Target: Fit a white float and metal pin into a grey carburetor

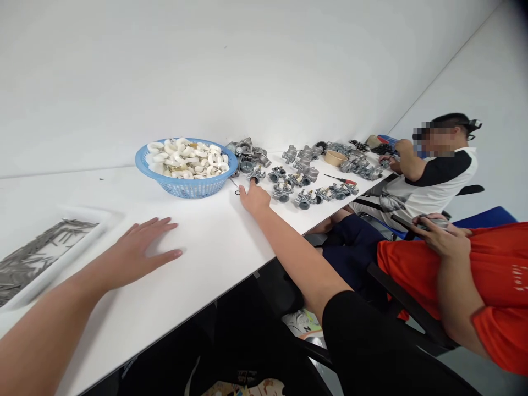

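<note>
My left hand [138,254] lies over the white table [198,231], fingers spread and nothing in it. Farther out, my right hand [256,200] reaches to a small grey metal carburetor [256,174]. Its index fingertip touches the carburetor's near side, the thumb stands apart to the left, and the other fingers are curled and partly hidden. Close to that thumb lies a small black ring [237,193] at the end of a thin rod. A blue plastic basket [192,187] heaped with white ring-shaped parts [185,157] stands left of my right hand.
More carburetors [305,199] stand in rows to the right, near a red-handled screwdriver [350,182] and a paper bowl [335,158]. A white tray [93,231] of thin metal strips is at left. Two people sit along the right, one in an orange shirt [495,269], each handling parts.
</note>
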`<action>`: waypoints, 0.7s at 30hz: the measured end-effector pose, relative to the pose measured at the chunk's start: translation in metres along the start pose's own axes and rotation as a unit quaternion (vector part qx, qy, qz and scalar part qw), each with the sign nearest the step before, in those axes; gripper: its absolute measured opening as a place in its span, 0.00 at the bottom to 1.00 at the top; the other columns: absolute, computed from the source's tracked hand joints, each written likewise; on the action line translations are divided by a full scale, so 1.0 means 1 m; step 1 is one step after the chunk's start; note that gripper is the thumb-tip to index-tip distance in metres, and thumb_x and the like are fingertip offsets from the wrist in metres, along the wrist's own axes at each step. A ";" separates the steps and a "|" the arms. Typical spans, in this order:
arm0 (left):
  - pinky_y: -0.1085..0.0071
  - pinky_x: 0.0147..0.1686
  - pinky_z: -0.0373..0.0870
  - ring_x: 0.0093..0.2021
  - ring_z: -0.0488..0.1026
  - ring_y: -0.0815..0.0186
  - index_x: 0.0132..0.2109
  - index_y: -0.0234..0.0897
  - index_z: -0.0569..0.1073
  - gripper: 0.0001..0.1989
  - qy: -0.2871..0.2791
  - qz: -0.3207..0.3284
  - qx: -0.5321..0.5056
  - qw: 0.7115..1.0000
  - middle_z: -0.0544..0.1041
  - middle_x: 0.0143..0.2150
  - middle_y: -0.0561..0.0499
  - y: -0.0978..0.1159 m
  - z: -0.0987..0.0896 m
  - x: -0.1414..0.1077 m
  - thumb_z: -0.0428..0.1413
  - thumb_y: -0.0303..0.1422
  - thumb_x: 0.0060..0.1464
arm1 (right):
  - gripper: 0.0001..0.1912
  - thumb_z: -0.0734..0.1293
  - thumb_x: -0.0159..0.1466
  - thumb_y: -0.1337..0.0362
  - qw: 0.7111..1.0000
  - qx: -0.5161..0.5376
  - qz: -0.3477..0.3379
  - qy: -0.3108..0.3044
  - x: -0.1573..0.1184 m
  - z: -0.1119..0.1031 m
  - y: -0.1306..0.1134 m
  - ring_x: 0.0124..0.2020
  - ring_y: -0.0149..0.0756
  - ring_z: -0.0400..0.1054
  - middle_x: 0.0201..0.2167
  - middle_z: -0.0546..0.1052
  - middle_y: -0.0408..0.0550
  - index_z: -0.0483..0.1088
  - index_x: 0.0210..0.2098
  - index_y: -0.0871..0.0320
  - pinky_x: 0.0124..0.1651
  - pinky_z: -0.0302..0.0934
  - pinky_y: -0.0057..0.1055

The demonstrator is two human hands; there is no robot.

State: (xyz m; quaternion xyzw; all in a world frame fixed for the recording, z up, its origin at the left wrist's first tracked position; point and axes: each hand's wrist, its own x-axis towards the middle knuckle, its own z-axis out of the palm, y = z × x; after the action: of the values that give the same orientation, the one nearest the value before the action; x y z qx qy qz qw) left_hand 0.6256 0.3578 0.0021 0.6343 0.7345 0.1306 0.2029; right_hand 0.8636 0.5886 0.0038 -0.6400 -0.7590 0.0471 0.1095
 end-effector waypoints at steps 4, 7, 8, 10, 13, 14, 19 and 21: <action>0.53 0.58 0.70 0.60 0.71 0.47 0.65 0.52 0.66 0.35 0.087 -0.049 -0.073 0.992 0.67 0.67 0.52 0.015 -0.011 -0.007 0.51 0.60 0.54 | 0.37 0.55 0.71 0.46 0.999 0.026 -0.017 0.030 -0.015 0.001 -0.006 0.51 0.52 0.72 0.51 0.75 0.65 0.47 0.67 0.69 0.49 0.64 0.41; 0.58 0.48 0.75 0.43 0.78 0.56 0.63 0.51 0.69 0.32 0.137 -0.049 -0.079 0.986 0.72 0.62 0.51 0.018 -0.016 -0.010 0.51 0.58 0.55 | 0.27 0.53 0.72 0.48 0.997 0.014 -0.058 0.054 -0.020 0.000 -0.011 0.47 0.46 0.73 0.48 0.77 0.59 0.60 0.59 0.62 0.44 0.62 0.36; 0.59 0.46 0.75 0.39 0.77 0.59 0.62 0.50 0.70 0.31 0.150 -0.047 -0.081 0.984 0.74 0.61 0.51 0.018 -0.017 -0.010 0.51 0.57 0.56 | 0.23 0.52 0.73 0.50 0.995 0.001 -0.081 0.051 -0.021 0.000 -0.012 0.45 0.45 0.73 0.46 0.77 0.56 0.64 0.53 0.59 0.42 0.61 0.34; 0.61 0.45 0.75 0.35 0.76 0.62 0.60 0.49 0.71 0.29 0.171 -0.041 -0.086 0.981 0.75 0.58 0.50 0.015 -0.016 -0.010 0.51 0.55 0.57 | 0.21 0.51 0.73 0.52 0.990 -0.018 -0.133 0.034 -0.022 -0.001 -0.014 0.41 0.41 0.72 0.40 0.78 0.51 0.69 0.41 0.56 0.38 0.57 0.32; 0.62 0.46 0.74 0.41 0.77 0.59 0.57 0.46 0.73 0.25 0.205 -0.019 -0.095 0.974 0.76 0.56 0.49 0.012 -0.012 -0.008 0.53 0.50 0.58 | 0.24 0.53 0.72 0.51 0.978 -0.027 -0.208 -0.002 -0.027 -0.002 -0.018 0.36 0.39 0.69 0.31 0.77 0.50 0.67 0.27 0.55 0.35 0.52 0.32; 0.62 0.47 0.74 0.46 0.76 0.58 0.56 0.45 0.74 0.23 0.220 -0.003 -0.102 0.970 0.77 0.56 0.49 0.010 -0.010 -0.006 0.53 0.48 0.58 | 0.24 0.54 0.71 0.50 0.972 -0.030 -0.233 -0.015 -0.029 -0.001 -0.020 0.35 0.39 0.68 0.29 0.76 0.50 0.65 0.24 0.56 0.35 0.52 0.32; 0.62 0.55 0.71 0.53 0.75 0.58 0.51 0.38 0.76 0.16 0.305 0.078 -0.134 0.940 0.79 0.52 0.46 0.004 -0.006 0.002 0.55 0.39 0.59 | 0.23 0.57 0.67 0.50 0.940 -0.019 -0.337 -0.050 -0.032 0.004 -0.027 0.30 0.38 0.64 0.24 0.72 0.51 0.55 0.20 0.56 0.35 0.48 0.35; 0.61 0.55 0.70 0.51 0.76 0.59 0.48 0.37 0.77 0.13 0.345 0.105 -0.140 0.922 0.80 0.49 0.44 0.001 -0.006 0.006 0.56 0.36 0.58 | 0.24 0.55 0.66 0.47 0.936 -0.012 -0.347 -0.051 -0.028 0.008 -0.025 0.30 0.38 0.63 0.24 0.72 0.53 0.53 0.20 0.55 0.35 0.48 0.36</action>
State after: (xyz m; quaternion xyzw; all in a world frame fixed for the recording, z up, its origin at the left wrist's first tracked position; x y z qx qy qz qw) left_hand 0.6229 0.3638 0.0067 0.5883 0.6626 0.4634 0.0084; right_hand 0.8422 0.5576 -0.0015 -0.3348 -0.9390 0.0292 0.0726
